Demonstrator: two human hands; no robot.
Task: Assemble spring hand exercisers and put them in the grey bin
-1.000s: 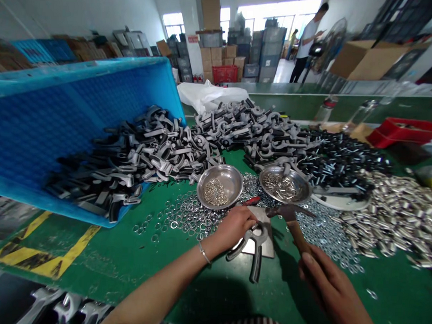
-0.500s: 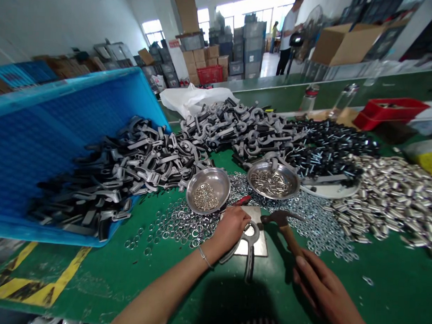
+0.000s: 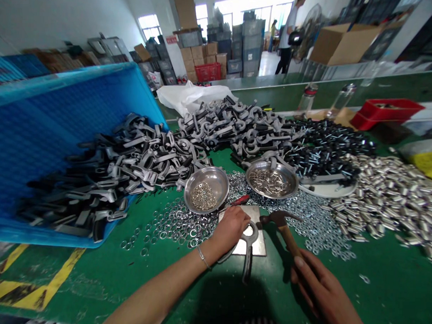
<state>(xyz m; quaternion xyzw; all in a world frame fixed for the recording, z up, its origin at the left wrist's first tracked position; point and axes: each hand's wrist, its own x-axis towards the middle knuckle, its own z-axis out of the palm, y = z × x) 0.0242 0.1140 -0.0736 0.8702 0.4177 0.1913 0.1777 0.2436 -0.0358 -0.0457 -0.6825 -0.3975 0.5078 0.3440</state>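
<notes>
My left hand (image 3: pixel 230 228) is closed at the ring end of a grey metal clamp part (image 3: pixel 249 250), which lies over a flat metal plate (image 3: pixel 260 247). The part's dark-edged handle points toward me, and a second curved arm shows partly below my wrist. What the fingertips pinch is hidden. My right hand (image 3: pixel 316 279) grips the wooden handle of a claw hammer (image 3: pixel 287 234). The hammer's face is beside the ring, at its right edge; I cannot tell whether they touch. A red-handled tool (image 3: pixel 241 200) lies just beyond the left hand.
Two steel dishes (image 3: pixel 222 183) of small metal pieces stand behind the plate, with loose rings (image 3: pixel 194 231) around. Grey clamp parts heap up behind and spill from a blue crate (image 3: pixel 61 123). Black-headed bolts (image 3: pixel 330 147) and metal cylinders (image 3: pixel 395 201) lie to the right. A person (image 3: pixel 286 39) stands far behind.
The whole view has shifted slightly to the left. Both hands, the hammer and the clamp part keep nearly the same positions relative to each other.
</notes>
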